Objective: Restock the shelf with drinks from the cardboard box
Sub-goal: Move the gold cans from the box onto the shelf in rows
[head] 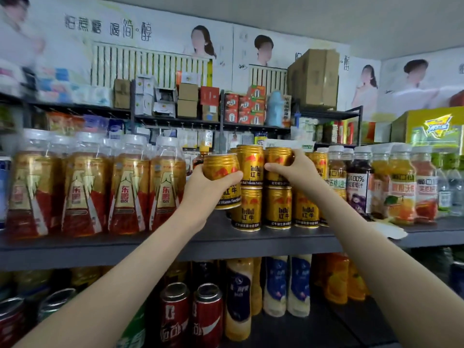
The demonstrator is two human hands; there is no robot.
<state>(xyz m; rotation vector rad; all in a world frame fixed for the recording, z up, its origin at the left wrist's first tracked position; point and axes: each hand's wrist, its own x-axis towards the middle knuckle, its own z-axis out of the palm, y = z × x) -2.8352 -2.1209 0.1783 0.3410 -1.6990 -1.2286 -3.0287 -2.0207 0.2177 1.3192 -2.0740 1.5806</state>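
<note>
My left hand [209,189] grips a gold Red Bull can [221,169], held tilted in the air just left of the stacked gold cans [251,207] on the grey shelf [251,243]. My right hand [292,169] curls round another gold can [277,159] in the upper row of the stack, which rests on a lower can. The stack is two cans high and several wide. The cardboard box is not in view.
Orange energy-drink bottles [82,192] fill the shelf to the left, juice bottles [399,187] to the right. Red cola cans [190,312] and milk-drink bottles [286,285] stand on the shelf below. Boxes [313,79] crowd a black rack behind.
</note>
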